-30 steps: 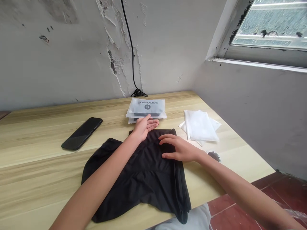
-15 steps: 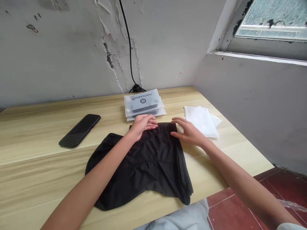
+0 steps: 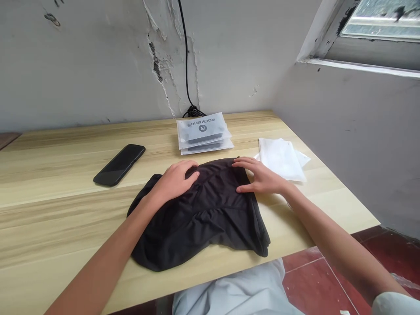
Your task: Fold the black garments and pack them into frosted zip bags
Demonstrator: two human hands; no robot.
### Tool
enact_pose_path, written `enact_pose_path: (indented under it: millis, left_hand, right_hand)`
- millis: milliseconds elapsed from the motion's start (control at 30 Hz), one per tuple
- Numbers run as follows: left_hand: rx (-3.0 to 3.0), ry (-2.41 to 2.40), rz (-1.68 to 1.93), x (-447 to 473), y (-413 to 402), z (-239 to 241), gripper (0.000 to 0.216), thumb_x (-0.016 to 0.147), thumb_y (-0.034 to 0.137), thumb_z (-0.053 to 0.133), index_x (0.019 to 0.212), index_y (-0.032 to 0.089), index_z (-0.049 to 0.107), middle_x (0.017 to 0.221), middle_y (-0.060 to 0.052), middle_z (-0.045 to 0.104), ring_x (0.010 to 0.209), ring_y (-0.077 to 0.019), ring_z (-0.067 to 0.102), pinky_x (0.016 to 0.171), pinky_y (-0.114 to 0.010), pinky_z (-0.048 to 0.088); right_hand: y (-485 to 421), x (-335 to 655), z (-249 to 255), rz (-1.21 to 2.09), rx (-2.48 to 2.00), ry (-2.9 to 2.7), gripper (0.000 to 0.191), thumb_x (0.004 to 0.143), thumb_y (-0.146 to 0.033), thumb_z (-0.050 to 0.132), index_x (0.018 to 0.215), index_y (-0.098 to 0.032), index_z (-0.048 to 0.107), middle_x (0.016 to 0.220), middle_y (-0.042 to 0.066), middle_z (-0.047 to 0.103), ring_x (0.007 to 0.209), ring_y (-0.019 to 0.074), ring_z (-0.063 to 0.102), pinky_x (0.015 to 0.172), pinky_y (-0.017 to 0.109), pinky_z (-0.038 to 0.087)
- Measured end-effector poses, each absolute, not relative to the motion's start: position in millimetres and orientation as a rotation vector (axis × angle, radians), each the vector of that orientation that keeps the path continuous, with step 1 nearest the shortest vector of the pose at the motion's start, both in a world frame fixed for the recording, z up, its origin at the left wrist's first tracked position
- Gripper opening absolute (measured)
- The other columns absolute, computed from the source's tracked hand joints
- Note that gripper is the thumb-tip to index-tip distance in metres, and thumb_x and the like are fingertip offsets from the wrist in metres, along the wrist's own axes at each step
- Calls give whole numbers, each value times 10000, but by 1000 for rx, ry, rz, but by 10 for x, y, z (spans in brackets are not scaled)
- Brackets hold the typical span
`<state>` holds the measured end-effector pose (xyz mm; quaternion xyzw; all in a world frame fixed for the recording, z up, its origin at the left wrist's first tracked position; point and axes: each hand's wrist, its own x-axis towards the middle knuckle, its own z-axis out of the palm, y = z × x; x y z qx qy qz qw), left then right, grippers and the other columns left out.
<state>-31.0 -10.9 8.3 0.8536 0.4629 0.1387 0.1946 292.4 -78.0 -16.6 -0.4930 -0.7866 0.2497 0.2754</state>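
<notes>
Seen from the head-worn camera, with clock positions taken around the garment and 12 o'clock toward the wall. Nearest, at 6 o'clock, a person's lap in light grey trousers (image 3: 236, 297) lies below the table edge, and a pale sleeve (image 3: 395, 305) enters at the lower right corner. Dark red floor tiles (image 3: 315, 288) show at 4 o'clock. Both forearms reach onto a light wood-grain table (image 3: 55, 227). The left hand (image 3: 175, 180) lies palm down on the upper left of a crumpled black fabric garment (image 3: 206, 214), released and slightly curved, not clenched or gripping. The right hand (image 3: 259, 180) rests at the garment's upper right edge with its fingers spread, also open and grasping nothing. The garment lies flat in loose folds near the table's front edge. At 10 o'clock, well apart from the left hand, lies a black smartphone (image 3: 119, 165), face up. At 12 o'clock, just beyond the garment, sits a stack of frosted ROCKBROS pouches (image 3: 203, 133). At 2 o'clock, just beside the right hand, lie white flat bags (image 3: 282, 159). Behind the stack, a black cable (image 3: 187, 57) runs down a peeling grey wall (image 3: 82, 65). A window (image 3: 383, 19) is set high at 1 o'clock.
</notes>
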Motion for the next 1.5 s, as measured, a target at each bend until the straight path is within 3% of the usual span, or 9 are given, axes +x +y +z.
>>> enact_pose_path:
  millis: [200, 367, 467, 667, 733, 933, 1100, 1267, 1500]
  left_hand:
    - [2365, 1415, 465, -438, -43, 117, 366, 941, 477, 605, 1179, 233, 738, 1306, -120, 731, 1223, -339, 657, 1079, -445, 487]
    - [2256, 1469, 505, -504, -21, 171, 278, 922, 445, 606, 1038, 248, 765, 1095, -84, 794, 950, -279, 718, 907, -381, 537]
    - [2217, 1447, 559, -523, -19, 207, 261, 901, 456, 633, 985, 257, 778, 1067, -75, 808, 914, -264, 722, 860, -352, 538]
    - [2215, 1476, 585, -625, -36, 231, 179, 875, 405, 655, 866, 263, 763, 904, -47, 801, 863, -255, 713, 856, -335, 535]
    - [2209, 1480, 599, -635, -46, 225, 170, 868, 397, 671, 910, 263, 767, 947, -50, 800, 865, -256, 712, 875, -348, 541]
    - [2228, 1440, 652, -600, -53, 168, 205, 836, 318, 710, 1029, 278, 764, 1192, -70, 790, 1159, -293, 692, 1042, -376, 512]
    - [2273, 1374, 732, -551, -53, 190, 221, 803, 226, 646, 996, 249, 752, 1082, -61, 781, 1025, -259, 709, 947, -339, 537]
    - [2331, 1201, 896, -466, -322, 420, 141, 834, 200, 611, 931, 228, 710, 982, -42, 747, 946, -213, 698, 914, -309, 533]
    - [2445, 997, 335, -566, -790, 397, 219, 936, 248, 519, 978, 280, 732, 1096, -32, 755, 1017, -239, 695, 914, -354, 512]
  right_hand:
    - [-762, 3120, -124, 589, -1410, -1999, 624, 860, -515, 815, 1420, -306, 637, 1567, 106, 574, 1470, 378, 523, 1202, 558, 452]
    - [-613, 3003, -108, 579, -1397, -1971, 581, 933, -538, 716, 1449, -293, 609, 1528, 95, 628, 1431, 362, 569, 1199, 537, 452]
    - [-380, 2946, -176, 504, -1483, -1999, 582, 956, -513, 669, 1467, -246, 595, 1562, 146, 593, 1458, 372, 542, 1212, 562, 424]
    - [-182, 2962, -265, 341, -1501, -2029, 278, 955, -378, 644, 1152, -225, 765, 1555, 156, 596, 1428, 357, 583, 1178, 555, 455]
    - [-200, 2967, -270, 328, -1489, -2023, 234, 941, -335, 651, 1110, -232, 776, 1528, 143, 624, 1405, 357, 605, 1172, 555, 461]
    - [-204, 2958, -314, 374, -1525, -2006, 262, 909, -301, 670, 1141, -216, 758, 1497, 160, 647, 1380, 371, 623, 1154, 570, 472]
    - [-242, 2934, -266, 378, -1421, -1939, 118, 850, -275, 661, 949, -242, 718, 1312, 121, 753, 1265, 359, 687, 1088, 573, 516]
    - [-530, 2976, -87, 510, -1275, -1881, 92, 877, -323, 663, 932, -249, 655, 1166, 92, 795, 1117, 309, 736, 1003, 520, 571]
    - [-940, 3206, -69, 644, -1337, -2075, 137, 963, -346, 596, 916, -272, 701, 1302, 85, 760, 1124, 329, 741, 977, 518, 589]
